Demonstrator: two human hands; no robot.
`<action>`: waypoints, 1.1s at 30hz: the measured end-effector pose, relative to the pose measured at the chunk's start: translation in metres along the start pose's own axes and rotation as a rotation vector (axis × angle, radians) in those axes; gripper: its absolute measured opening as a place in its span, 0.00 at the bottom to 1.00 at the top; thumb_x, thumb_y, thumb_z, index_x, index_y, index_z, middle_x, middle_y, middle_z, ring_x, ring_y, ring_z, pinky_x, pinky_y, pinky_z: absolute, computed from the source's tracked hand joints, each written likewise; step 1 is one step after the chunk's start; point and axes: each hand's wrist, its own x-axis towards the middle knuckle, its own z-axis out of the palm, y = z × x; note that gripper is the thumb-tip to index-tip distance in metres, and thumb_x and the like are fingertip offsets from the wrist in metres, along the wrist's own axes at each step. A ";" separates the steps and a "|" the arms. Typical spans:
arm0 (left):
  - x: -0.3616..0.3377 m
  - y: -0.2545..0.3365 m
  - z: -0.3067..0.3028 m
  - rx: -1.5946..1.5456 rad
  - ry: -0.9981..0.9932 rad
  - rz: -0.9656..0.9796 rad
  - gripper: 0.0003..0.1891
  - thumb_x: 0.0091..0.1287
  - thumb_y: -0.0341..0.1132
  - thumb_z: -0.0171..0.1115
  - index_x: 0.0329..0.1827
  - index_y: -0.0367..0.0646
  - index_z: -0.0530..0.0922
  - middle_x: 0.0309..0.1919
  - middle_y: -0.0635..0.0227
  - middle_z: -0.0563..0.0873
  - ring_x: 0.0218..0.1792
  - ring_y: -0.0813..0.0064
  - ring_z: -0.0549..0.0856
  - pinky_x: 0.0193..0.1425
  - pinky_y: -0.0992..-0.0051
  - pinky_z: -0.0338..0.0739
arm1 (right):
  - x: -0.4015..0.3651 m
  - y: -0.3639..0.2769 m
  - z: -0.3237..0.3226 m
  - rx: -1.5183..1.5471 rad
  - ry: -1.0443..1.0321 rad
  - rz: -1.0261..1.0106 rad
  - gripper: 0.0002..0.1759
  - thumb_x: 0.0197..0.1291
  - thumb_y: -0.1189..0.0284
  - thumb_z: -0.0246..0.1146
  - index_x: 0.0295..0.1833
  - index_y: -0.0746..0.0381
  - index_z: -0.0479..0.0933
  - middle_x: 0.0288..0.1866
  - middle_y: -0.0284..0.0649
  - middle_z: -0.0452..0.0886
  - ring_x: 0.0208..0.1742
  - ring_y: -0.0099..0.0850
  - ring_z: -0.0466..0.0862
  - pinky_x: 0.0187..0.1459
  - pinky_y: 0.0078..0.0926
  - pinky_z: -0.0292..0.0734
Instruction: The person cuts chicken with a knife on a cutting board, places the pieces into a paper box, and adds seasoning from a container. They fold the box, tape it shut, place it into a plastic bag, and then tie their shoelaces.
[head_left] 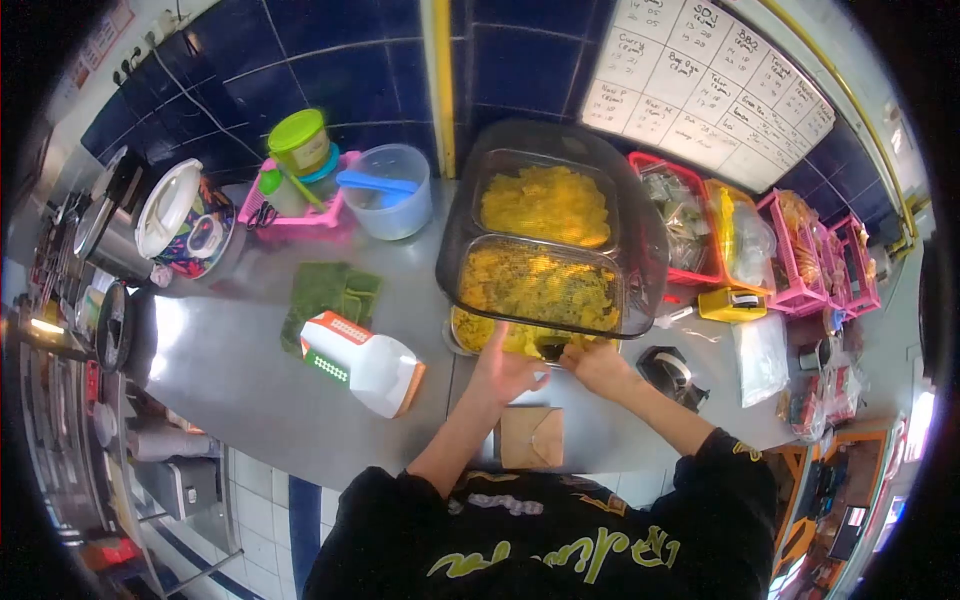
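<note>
A dark see-through cover (pixel 650 270) sits over metal trays heaped with yellow food, which looks like rice. My left hand (pixel 507 372) is at the front rim of the nearest tray (pixel 462 340), thumb and fingers apart, one finger pointing up along the cover's edge. Beside it, my right hand (pixel 597 365) has its fingers curled at the same rim, next to a small dark item (pixel 551 348) in the yellow food. What those fingers grip is hidden. A folded brown paper packet (pixel 531 437) lies on the counter between my forearms.
Left of the trays, an opened white paper box (pixel 365 365) overlaps green leaf sheets (pixel 325 295). Behind stand a clear tub (pixel 390 205) with a blue utensil and a pink basket (pixel 300 215). Red (pixel 690 270) and pink baskets (pixel 800 270) and a black tape dispenser (pixel 672 375) are at right.
</note>
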 end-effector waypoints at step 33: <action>-0.022 -0.051 0.147 -0.255 -0.238 0.238 0.27 0.72 0.44 0.44 0.69 0.42 0.50 0.66 0.61 0.58 0.64 0.63 0.69 0.63 0.67 0.66 | 0.085 -0.051 -0.037 1.788 0.103 0.280 0.16 0.57 0.77 0.60 0.51 0.64 0.70 0.35 0.38 0.79 0.31 0.26 0.79 0.30 0.22 0.74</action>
